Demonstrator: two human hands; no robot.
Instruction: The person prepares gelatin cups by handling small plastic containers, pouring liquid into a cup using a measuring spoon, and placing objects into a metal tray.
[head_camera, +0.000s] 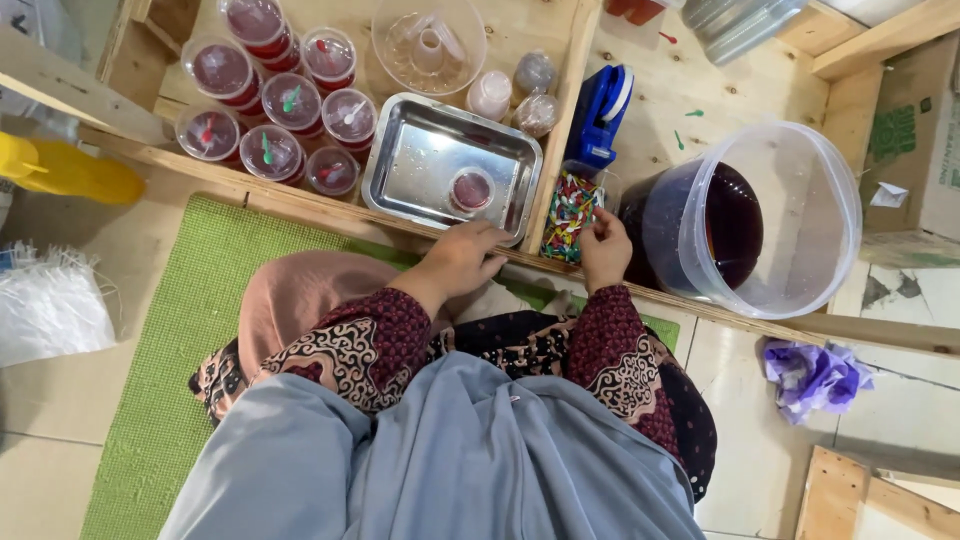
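Note:
My left hand (462, 257) rests on the near rim of a shiny metal tray (420, 160), fingers curled and loose, holding nothing. One small cup of dark red liquid (471, 189) stands in the tray just beyond it. My right hand (604, 247) reaches into a clear container of small colourful spoons (569, 210), fingers pinched at its edge; whether a spoon is between them I cannot tell. A large clear bucket of dark red liquid (745, 225) stands right of that hand.
Several lidded cups with coloured spoons (275, 95) are stacked at the back left. A clear bowl (428, 42), a blue tape dispenser (603, 112), a yellow bottle (70, 170), a green mat (180, 330) and a purple bag (812, 375) lie around.

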